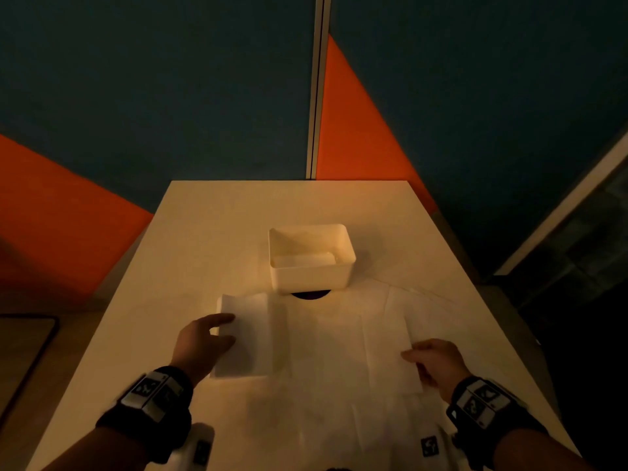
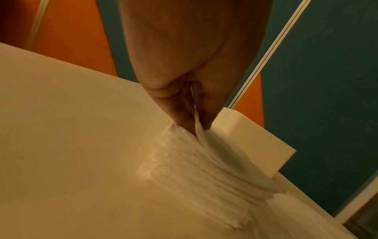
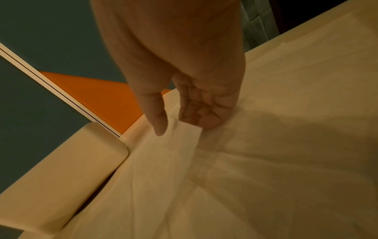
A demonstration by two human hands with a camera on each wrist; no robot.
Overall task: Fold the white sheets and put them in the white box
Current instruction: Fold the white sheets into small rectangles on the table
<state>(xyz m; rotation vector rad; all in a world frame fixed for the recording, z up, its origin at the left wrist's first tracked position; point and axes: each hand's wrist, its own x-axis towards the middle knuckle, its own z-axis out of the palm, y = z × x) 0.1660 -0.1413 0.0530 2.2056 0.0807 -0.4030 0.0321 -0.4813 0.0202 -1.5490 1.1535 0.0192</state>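
A white sheet [image 1: 326, 341] lies across the middle of the table, in front of the white box [image 1: 311, 273]. My left hand [image 1: 231, 329] holds its left edge, and that part is turned over in a flap [image 1: 251, 334]. In the left wrist view the left hand [image 2: 194, 124] pinches the blurred sheet [image 2: 204, 169] between thumb and fingers, beside the box [image 2: 251, 142]. My right hand [image 1: 413, 360] pinches the sheet's right edge. The right wrist view shows the right hand [image 3: 180, 128] lifting that edge [image 3: 174, 145], with the box [image 3: 61, 177] to the left. Something pale lies inside the box.
More white sheets [image 1: 428, 311] lie spread underneath, reaching toward the table's right edge. A dark round spot [image 1: 310, 294] shows under the box's front. A dark-framed surface [image 1: 27, 348] sits off the table to the left. Teal and orange walls stand close behind the table [image 1: 210, 212].
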